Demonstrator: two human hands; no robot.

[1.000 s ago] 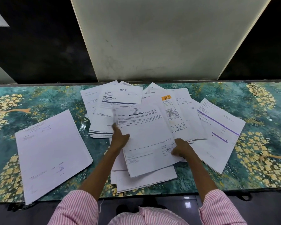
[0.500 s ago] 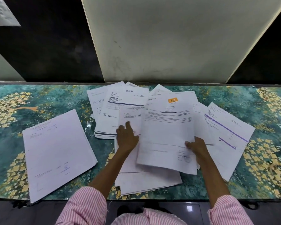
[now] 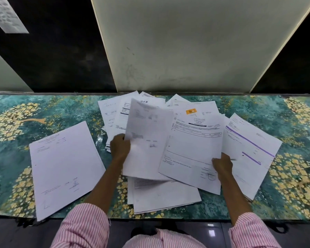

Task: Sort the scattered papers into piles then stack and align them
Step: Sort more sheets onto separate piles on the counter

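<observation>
Teal cloth printed with golden blossom trees covers the table [image 3: 16, 158], which runs along a dark wall with a pale panel [image 3: 186, 42] rising behind it. At the left, well apart from the clutter, a squared pile [image 3: 64, 169] lies by itself; it reads as a finished category, set aside so that nothing loose mixes back in. The left hand [image 3: 120, 146] has its fingers curled round the left edge of a lifted sheet [image 3: 149, 140], which stands tilted up off the table and looks slightly blurred. Holding it by the edge leaves its faint print turned toward the person, probably so it can be read and judged. The right hand [image 3: 222, 164] pinches the lower right corner of a form with an orange label [image 3: 193, 149], whose far end rests over the scattered heap [image 3: 115, 113] at the back. A corner grip like that lets one sheet be peeled away without dragging its neighbours. To the right, a sheet with purple lines [image 3: 249, 149] tops what looks like another pile, its near edge partly under the form. Nearest the person, a loose stack [image 3: 165, 194] lies below both held sheets, its edges fanned. The sorting seems about midway: some piles are begun, the back heap is not yet sorted, and no final stacking or squaring is done.
</observation>
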